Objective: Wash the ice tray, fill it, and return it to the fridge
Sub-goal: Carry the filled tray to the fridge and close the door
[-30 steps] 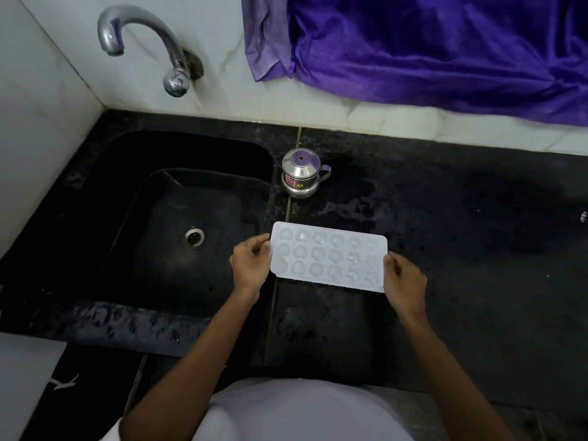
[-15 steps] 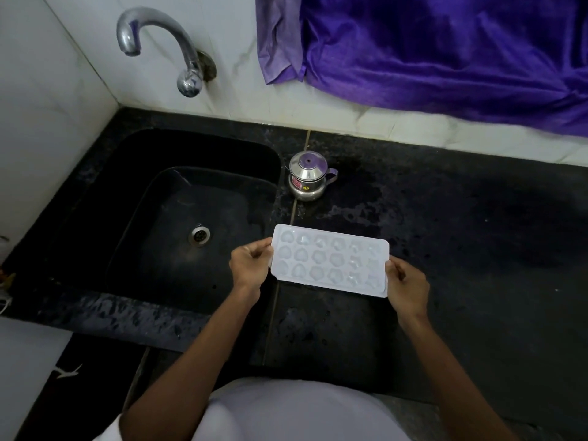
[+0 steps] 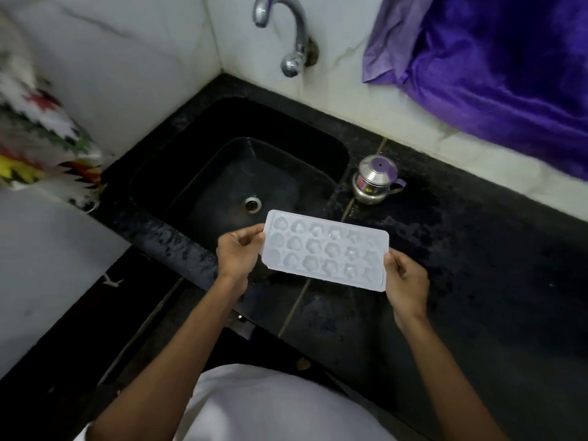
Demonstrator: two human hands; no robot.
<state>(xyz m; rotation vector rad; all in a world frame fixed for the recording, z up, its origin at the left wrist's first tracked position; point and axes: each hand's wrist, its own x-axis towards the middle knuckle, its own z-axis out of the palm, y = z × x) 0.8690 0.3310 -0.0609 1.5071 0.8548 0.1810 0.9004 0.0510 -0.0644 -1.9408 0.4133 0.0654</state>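
Note:
I hold a white plastic ice tray (image 3: pixel 324 249) with several shaped cavities, level, above the front right corner of the black sink (image 3: pixel 203 173) and the black counter (image 3: pixel 461 265). My left hand (image 3: pixel 238 254) pinches the tray's left short edge. My right hand (image 3: pixel 405 280) pinches its right short edge. The cavities look wet or filled; I cannot tell which. A chrome tap (image 3: pixel 288 33) juts from the white wall behind the sink; no water runs from it.
A small steel pot with a purple lid (image 3: pixel 375 179) stands on the counter just right of the sink. Purple cloth (image 3: pixel 496 65) hangs at the back right. A patterned cloth (image 3: pixel 41 141) hangs at the left. The sink drain (image 3: pixel 253 203) lies beyond the tray.
The view has swung left, so sink and tap now sit nearer the middle. Both hands keep their hold on the tray, which now lies partly over the sink's front right corner.

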